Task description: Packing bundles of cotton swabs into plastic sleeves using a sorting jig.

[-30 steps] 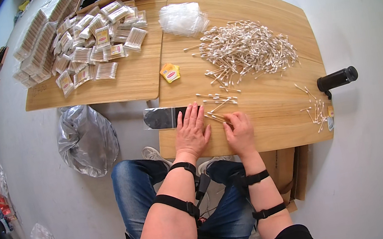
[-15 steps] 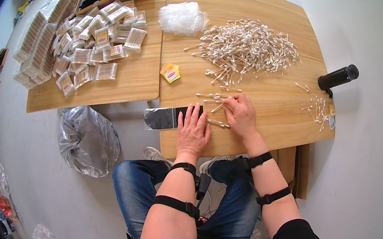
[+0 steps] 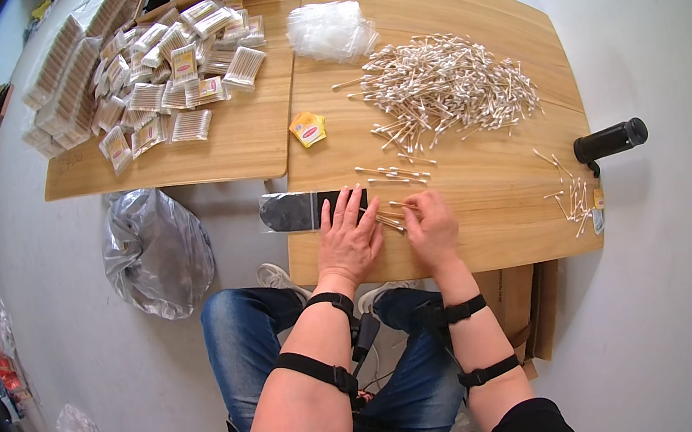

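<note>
My left hand (image 3: 349, 235) lies flat, fingers spread, on the right end of a black strip in a clear plastic bag (image 3: 289, 212) at the table's front edge. Some cotton swabs (image 3: 392, 223) stick out beside its fingertips. Just to the right, my right hand (image 3: 432, 226) is closed in a pinch on a cotton swab (image 3: 402, 204) that points toward the left hand. Beyond both hands lies a short row of loose cotton swabs (image 3: 394, 176). The palm hides part of the black strip.
A big heap of cotton swabs (image 3: 453, 90) lies farther back, beside clear bags (image 3: 330, 33) and yellow cards (image 3: 308, 129). Filled swab packs (image 3: 191, 125) cover the left table. At right are scattered swabs (image 3: 577, 202) and a black cylinder (image 3: 610, 141).
My right hand has drawn back from the loose row toward the near edge, bringing a cotton swab close to the left hand. The left hand stays on the bag.
</note>
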`<control>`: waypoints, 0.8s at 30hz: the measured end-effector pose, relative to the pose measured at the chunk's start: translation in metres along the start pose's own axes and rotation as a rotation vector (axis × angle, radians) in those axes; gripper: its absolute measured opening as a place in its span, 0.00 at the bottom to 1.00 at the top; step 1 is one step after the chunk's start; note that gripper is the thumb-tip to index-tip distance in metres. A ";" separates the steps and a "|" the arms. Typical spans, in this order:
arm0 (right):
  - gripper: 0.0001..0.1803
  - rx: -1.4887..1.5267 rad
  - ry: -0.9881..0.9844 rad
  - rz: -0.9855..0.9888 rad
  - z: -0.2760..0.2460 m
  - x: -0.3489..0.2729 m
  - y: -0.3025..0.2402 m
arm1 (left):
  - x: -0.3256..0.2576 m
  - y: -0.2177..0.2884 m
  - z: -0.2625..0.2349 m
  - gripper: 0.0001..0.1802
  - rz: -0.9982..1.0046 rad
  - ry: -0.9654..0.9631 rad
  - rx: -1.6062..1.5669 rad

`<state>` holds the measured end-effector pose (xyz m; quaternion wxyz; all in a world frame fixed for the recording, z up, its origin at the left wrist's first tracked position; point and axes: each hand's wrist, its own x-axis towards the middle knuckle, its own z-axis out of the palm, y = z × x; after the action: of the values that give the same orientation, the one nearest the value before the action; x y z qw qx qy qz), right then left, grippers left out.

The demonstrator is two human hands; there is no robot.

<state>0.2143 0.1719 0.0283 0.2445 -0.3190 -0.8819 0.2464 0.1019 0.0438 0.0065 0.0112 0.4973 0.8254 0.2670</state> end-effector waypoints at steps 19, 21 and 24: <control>0.06 -0.113 0.027 -0.080 0.014 0.035 0.003 | -0.001 -0.003 0.000 0.28 0.003 -0.054 0.034; 0.07 -0.118 -0.010 -0.074 0.013 0.027 0.008 | 0.000 -0.002 0.001 0.30 -0.022 -0.076 0.007; 0.07 -0.036 -0.124 -0.044 0.005 0.011 0.009 | -0.001 -0.002 -0.001 0.30 -0.029 -0.045 -0.002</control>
<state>0.2083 0.1837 0.0222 0.1891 -0.2880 -0.9065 0.2441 0.1004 0.0419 0.0060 0.0340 0.4910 0.8318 0.2565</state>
